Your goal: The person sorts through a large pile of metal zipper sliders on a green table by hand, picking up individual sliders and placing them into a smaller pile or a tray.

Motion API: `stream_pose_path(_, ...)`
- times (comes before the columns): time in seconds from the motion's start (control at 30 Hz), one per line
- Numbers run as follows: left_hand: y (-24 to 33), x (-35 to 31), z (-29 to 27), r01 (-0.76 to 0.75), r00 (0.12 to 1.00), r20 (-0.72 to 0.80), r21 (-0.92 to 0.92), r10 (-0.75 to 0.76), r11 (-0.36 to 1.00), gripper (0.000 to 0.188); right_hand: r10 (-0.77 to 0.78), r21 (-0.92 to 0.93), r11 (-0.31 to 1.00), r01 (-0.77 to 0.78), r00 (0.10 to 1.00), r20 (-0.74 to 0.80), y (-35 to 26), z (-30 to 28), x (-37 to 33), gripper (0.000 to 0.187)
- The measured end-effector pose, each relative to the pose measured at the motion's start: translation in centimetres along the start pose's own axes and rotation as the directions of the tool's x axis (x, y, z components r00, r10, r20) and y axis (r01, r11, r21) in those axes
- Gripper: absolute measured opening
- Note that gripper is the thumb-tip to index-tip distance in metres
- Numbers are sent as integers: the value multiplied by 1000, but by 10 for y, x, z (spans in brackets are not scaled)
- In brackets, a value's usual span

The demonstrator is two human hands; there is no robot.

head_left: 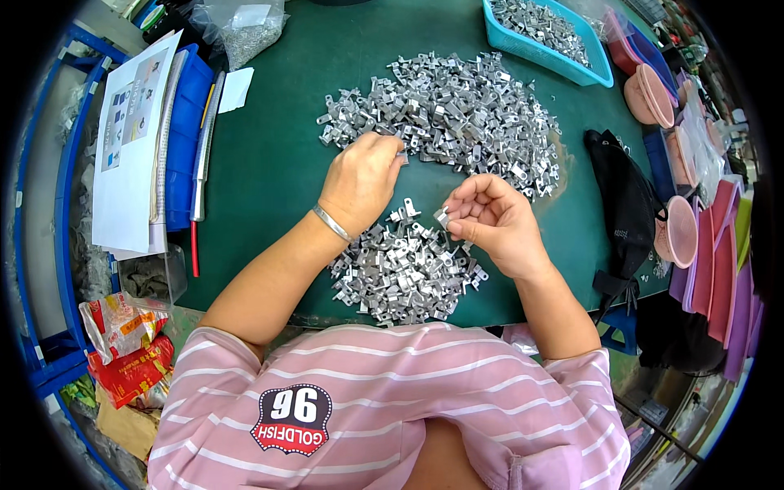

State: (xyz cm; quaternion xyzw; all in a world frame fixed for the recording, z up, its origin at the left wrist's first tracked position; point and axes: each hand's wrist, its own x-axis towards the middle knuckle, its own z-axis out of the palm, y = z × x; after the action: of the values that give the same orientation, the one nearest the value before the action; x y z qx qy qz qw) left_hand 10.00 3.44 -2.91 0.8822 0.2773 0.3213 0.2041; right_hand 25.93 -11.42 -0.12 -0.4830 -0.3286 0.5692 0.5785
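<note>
A large heap of small silvery metal brackets (457,106) spreads over the green table. Closer to my body lies a smaller heap of the same brackets (404,273). My left hand (363,175), a metal bangle on its wrist, is at the left front edge of the large heap. Its fingers are pinched together, and a small metal bracket (403,158) shows at their tips. Between the thumb and fingers of my right hand (494,224) is another metal bracket (442,218), held just above the right side of the smaller heap.
A turquoise basket (600,69) of brackets stands at the far right. Along the left edge are a blue tray (180,147) with papers and a clear bag (249,33) of small parts. Pink bowls (676,233) and a black cloth item (621,204) line the right side.
</note>
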Motion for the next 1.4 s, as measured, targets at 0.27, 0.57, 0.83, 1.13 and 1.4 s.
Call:
stream_pose_path(0.27,-1,-8,-11,5,1000,-21,6,-5,1000,16,-185,-624,733,271,962,200,-11,10,-15,13)
stream_pose_path(0.57,0,-24,-22,140,983,143,-157,-118,978,12,-430,-990,-63,126,892,141,8,-15,6,9)
stream_pose_path(0.83,-3,-30,-30,22,977,214,-123,5,992,14,169,-283,942,-179,984,-61,-11,-11,-3,11)
stream_pose_path(1.13,8,-38,-45,680,712,596,-716,-372,155,11,204,-186,964,-189,977,60,-20,-1,-11,9)
stream_pose_path(1.4,5,-54,-50,666,644,653,-735,-399,-129,9,-317,-907,258,332,916,245,-2,31,33,14)
